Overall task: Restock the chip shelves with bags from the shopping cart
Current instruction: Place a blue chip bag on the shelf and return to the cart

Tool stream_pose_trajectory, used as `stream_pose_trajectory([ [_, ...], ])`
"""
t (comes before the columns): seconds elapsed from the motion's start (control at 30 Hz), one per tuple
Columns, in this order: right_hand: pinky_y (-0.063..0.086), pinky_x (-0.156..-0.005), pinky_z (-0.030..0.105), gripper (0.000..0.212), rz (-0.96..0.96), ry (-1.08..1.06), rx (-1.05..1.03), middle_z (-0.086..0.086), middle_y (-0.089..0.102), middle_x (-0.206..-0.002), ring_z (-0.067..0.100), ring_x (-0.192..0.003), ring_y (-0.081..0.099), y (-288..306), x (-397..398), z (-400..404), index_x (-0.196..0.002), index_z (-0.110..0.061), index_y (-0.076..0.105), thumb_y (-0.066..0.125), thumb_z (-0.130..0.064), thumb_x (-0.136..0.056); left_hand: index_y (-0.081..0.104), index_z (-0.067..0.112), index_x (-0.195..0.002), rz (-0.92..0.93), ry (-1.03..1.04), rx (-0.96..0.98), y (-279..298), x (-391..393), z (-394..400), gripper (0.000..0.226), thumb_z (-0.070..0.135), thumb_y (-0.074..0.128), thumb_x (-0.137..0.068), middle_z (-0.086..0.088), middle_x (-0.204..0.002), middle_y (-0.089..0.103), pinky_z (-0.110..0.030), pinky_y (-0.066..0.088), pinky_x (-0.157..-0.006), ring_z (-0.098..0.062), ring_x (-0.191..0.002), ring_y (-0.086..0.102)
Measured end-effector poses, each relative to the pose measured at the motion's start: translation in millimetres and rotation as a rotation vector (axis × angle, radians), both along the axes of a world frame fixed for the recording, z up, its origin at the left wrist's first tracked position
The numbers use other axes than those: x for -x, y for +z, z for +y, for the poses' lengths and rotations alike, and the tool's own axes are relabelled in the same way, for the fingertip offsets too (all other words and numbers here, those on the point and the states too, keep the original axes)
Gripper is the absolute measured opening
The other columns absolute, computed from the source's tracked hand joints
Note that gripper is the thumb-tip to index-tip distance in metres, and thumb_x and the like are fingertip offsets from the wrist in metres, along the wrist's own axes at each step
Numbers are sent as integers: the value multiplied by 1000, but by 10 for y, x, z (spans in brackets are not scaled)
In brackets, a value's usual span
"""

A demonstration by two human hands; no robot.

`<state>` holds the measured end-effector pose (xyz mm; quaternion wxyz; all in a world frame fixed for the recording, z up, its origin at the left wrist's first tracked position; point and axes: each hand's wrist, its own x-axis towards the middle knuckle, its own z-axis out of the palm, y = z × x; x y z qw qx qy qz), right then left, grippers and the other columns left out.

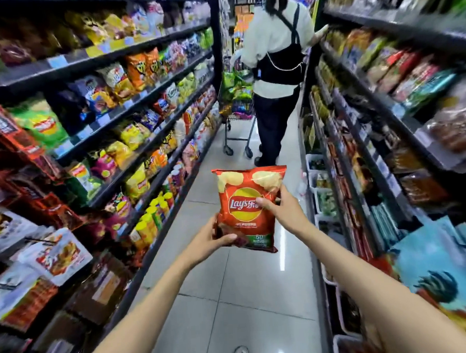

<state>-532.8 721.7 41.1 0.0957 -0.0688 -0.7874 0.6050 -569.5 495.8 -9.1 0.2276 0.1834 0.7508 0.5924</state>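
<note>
I hold a red Lay's chip bag (245, 202) upright over the aisle floor, out in front of me. My left hand (211, 239) grips its lower left corner, thumb across the front. My right hand (281, 209) pinches its right edge near the logo. The chip shelves (131, 106) run along my left, packed with yellow, orange, green and purple bags. The shopping cart (235, 106), loaded with green and other bags, stands further down the aisle.
A person in a white top and dark apron (274, 60) stands beside the cart, reaching to the right-hand shelves (371, 101). Canister snacks (155, 215) line the low left shelf. White bins (318, 177) sit low on the right. Tiled floor (246, 297) lies between the racks.
</note>
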Motion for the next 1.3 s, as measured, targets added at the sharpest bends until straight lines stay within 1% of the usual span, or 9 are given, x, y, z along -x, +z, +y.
stream_pose_trajectory([
  [0.17, 53, -85, 16, 49, 29, 39, -15, -11, 65, -117, -2, -98, 63, 180, 1037, 129, -130, -29, 49, 74, -23, -88, 42, 33, -136, -11, 26, 10, 43, 1051, 137, 64, 23, 78, -84, 5, -133, 61, -31, 54, -94, -16, -123, 59],
  [0.37, 50, -73, 11, 48, 26, 66, -20, -24, 62, -108, -6, -91, 63, 156, 2013, 252, -130, -29, 47, 72, -26, -89, 35, 29, -135, -12, 52, 51, 86, 1961, 275, 62, 18, 73, -88, 15, -127, 56, -12, 51, -81, 4, -109, 59],
  [0.5, 52, -81, 19, 48, -19, 132, -2, -24, 61, -110, -1, -95, 63, -18, 2648, 232, -129, -33, 47, 72, -32, -89, 35, 30, -140, -30, 73, 61, -20, 2414, 205, 68, 17, 74, -87, 7, -133, 59, -18, 52, -87, -3, -116, 61],
  [0.67, 56, -85, 23, 54, -55, 238, 8, -16, 65, -116, 0, -96, 66, -182, 3545, 144, -135, -32, 46, 72, -38, -88, 37, 31, -141, -37, 172, 154, -115, 3112, 32, 83, 49, 82, -73, 13, -131, 61, -30, 49, -102, -4, -117, 61],
  [0.8, 53, -77, 10, 56, -40, 346, -29, -20, 63, -112, -7, -90, 64, -197, 4404, 127, -138, -27, 46, 72, -35, -89, 41, 38, -135, -42, 272, 170, -160, 3705, -9, 84, 58, 84, -65, 12, -133, 61, -41, 45, -108, -8, -121, 59],
  [0.97, 52, -94, 27, 61, -18, 509, -104, -8, 60, -124, 5, -101, 62, -35, 5514, 36, -143, -23, 41, 70, -34, -90, 38, 30, -131, 15, 449, 227, 8, 4383, 103, 57, 25, 73, -87, 27, -119, 53, -4, 44, -89, 27, -96, 53],
  [1.13, 48, -102, 35, 64, 23, 619, -138, -8, 60, -128, 12, -114, 60, 54, 6403, -124, -141, -27, 42, 71, -45, -87, 41, 37, -139, 87, 608, 274, 114, 4941, 7, 76, 60, 76, -75, 20, -131, 60, -38, 46, -106, 3, -118, 57],
  [1.2, 45, -107, 48, 72, 12, 668, -164, -8, 61, -131, 16, -119, 59, -16, 6675, -229, -139, -31, 42, 69, -61, -79, 41, 37, -138, 93, 677, 303, 109, 4994, 10, 73, 60, 74, -77, 19, -129, 61, -37, 48, -104, 1, -115, 59],
  [1.3, 47, -105, 41, 67, -49, 792, -172, -5, 60, -131, 12, -115, 59, -44, 6914, -497, -143, -25, 40, 69, -48, -87, 40, 37, -140, 74, 811, 337, 58, 5006, -68, 75, 67, 68, -76, 17, -129, 61, -36, 48, -103, 2, -112, 60],
])
